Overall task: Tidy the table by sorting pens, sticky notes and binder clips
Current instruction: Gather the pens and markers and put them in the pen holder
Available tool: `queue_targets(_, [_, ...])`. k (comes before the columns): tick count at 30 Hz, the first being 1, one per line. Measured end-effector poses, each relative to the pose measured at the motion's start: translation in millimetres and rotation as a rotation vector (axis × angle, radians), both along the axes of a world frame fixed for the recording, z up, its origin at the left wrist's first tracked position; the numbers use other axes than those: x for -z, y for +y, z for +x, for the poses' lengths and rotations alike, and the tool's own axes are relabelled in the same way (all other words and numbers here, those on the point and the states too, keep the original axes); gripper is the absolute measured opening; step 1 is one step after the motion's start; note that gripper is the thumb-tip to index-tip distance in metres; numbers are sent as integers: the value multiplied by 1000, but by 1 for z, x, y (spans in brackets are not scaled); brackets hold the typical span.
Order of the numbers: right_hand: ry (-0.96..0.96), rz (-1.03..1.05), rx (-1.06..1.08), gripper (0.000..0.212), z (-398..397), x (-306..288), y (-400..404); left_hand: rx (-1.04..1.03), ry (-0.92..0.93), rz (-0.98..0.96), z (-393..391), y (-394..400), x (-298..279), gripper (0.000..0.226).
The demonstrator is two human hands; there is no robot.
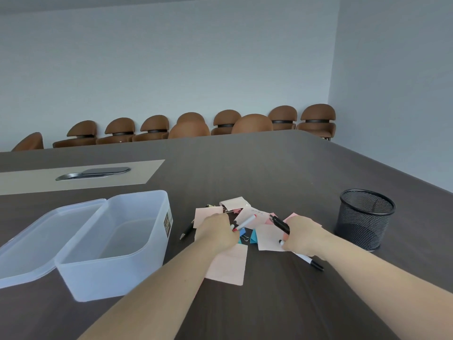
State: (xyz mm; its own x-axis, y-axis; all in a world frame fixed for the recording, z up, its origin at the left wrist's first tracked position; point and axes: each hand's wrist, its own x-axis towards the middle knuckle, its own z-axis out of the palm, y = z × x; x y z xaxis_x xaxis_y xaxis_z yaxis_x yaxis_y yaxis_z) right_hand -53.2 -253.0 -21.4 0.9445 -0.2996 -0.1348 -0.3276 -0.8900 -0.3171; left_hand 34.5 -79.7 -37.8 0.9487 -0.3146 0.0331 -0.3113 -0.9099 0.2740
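A heap of pink sticky notes [229,265], coloured binder clips [245,238] and pens lies on the dark table between my hands. My left hand [215,230] is closed around a white marker with a red tip [247,222]. My right hand [302,235] grips a black pen [279,223] that sticks up and left, with a white marker end showing under the fingers. Another white and black marker [310,261] lies under my right wrist. A black pen [186,230] rests left of the heap.
An open translucent plastic box [137,256] with its lid [36,241] flipped to the left stands left of the heap. A black mesh pen cup [364,218] stands to the right. Brown chairs [225,122] line the far wall. A metal cable hatch [93,173] sits further back.
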Motion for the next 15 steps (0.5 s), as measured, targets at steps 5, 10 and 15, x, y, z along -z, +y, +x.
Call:
queue_targets(5, [-19,93,30,11,4,1,-5,23,104,155,11,-12,-10,26])
queue_targets(10, [-6,72,25,11,6,0,-3,71,96,180,11,-18,-3,23])
queue_targets(15, [-28,159,69,25,10,1,-7,35,144,73,11,-18,-4,18])
